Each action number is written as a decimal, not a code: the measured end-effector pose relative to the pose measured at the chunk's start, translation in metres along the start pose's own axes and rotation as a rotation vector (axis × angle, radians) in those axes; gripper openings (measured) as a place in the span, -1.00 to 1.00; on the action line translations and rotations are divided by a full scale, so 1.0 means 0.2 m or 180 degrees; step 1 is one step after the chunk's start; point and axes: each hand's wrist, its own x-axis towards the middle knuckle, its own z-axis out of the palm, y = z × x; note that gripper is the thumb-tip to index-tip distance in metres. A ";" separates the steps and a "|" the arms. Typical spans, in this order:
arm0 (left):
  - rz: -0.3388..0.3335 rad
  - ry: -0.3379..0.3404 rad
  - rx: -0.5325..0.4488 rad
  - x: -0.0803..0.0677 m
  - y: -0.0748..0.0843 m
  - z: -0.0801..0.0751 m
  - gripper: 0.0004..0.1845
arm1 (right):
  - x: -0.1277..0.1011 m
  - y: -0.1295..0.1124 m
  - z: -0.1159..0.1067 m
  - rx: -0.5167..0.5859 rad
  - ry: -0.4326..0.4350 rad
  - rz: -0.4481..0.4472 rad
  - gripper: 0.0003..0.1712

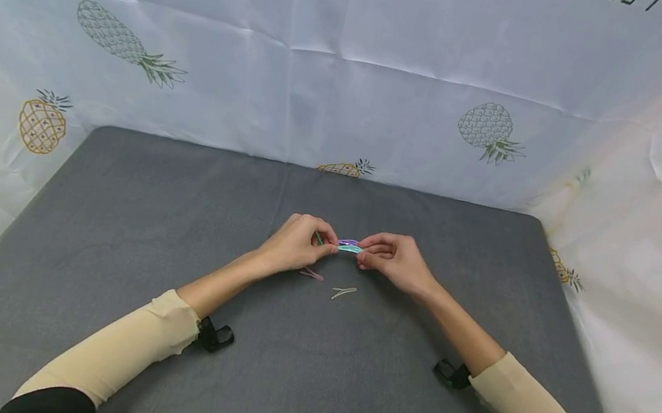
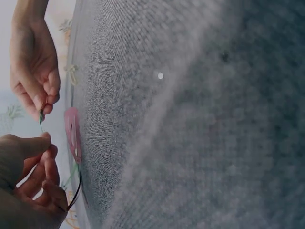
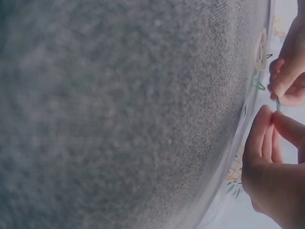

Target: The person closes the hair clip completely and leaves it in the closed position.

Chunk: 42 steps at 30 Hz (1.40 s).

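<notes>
Between my two hands is a teal snap hair clip, pinched at one end by my left hand and at the other by my right hand. Directly behind it shows a purple clip; whether it is held or lies on the table I cannot tell. A green clip appears by the left fingers, partly hidden. Below the left hand lies a pink snap clip, with its openwork shape plain in the left wrist view. A cream clip rests nearer the body.
A dark grey cloth covers the table. White fabric with printed pineapples hangs along the back and both sides. Black straps sit at the wrists, over beige sleeves.
</notes>
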 end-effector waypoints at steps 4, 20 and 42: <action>0.0035 0.0013 0.0091 0.00 0.00 0.00 -0.94 | 0.00 0.01 0.00 -0.0071 0.0033 -0.0018 -0.70; 0.0107 0.0040 0.0826 0.02 0.01 0.02 -0.95 | 0.04 0.03 -0.01 -0.0685 0.0146 -0.0110 -0.78; 0.0079 -0.0099 0.1139 0.04 0.01 0.03 -0.94 | 0.08 0.04 -0.01 -0.1061 0.0062 -0.0126 -0.79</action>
